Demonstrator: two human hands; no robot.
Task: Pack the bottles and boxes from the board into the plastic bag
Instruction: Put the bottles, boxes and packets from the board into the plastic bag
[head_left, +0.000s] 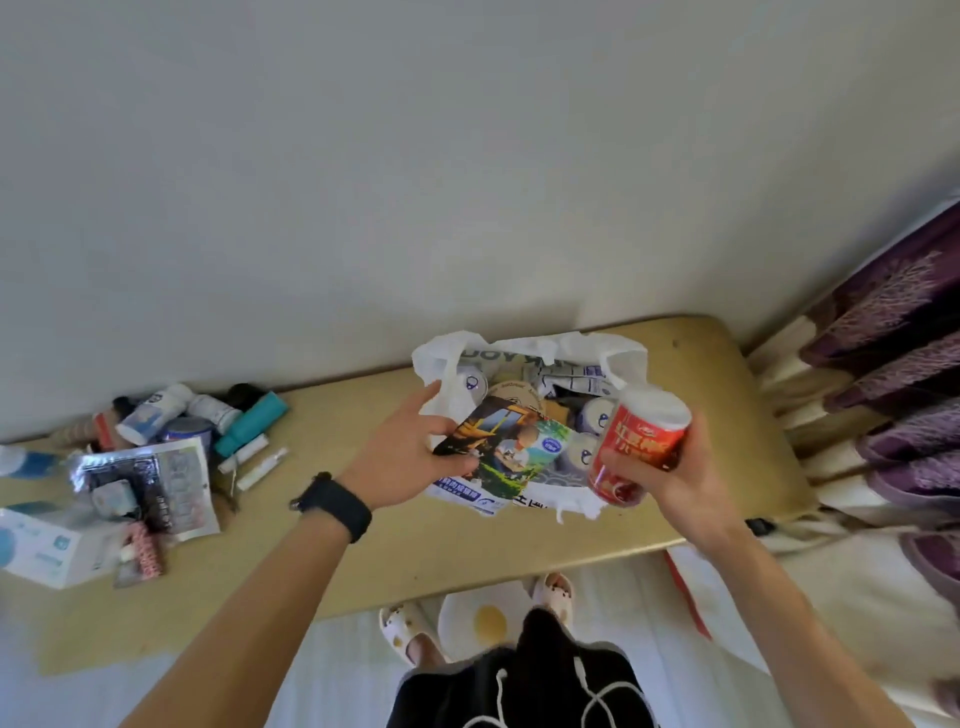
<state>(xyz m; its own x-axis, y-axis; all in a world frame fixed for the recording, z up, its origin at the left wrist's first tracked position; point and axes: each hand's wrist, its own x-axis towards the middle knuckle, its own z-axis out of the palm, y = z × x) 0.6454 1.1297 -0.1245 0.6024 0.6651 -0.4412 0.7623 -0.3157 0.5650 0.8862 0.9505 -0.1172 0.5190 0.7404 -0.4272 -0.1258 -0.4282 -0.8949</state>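
A white plastic bag (535, 345) lies open on the tan board (447, 540), holding small bottles and sachets. My left hand (405, 449), with a black band on its wrist, grips a colourful flat box (519, 447) at the bag's mouth. My right hand (670, 467) holds a red can with a white lid (641, 436) just right of the bag's opening. Several bottles (156, 415), a teal container (252, 428) and foil packets (150, 483) lie in a pile at the board's left end.
A white box (47, 551) sits at the far left edge. Purple patterned curtains (893, 374) hang at the right. A plain wall rises behind the board. Below the board's front edge are my slippered feet and a white floor.
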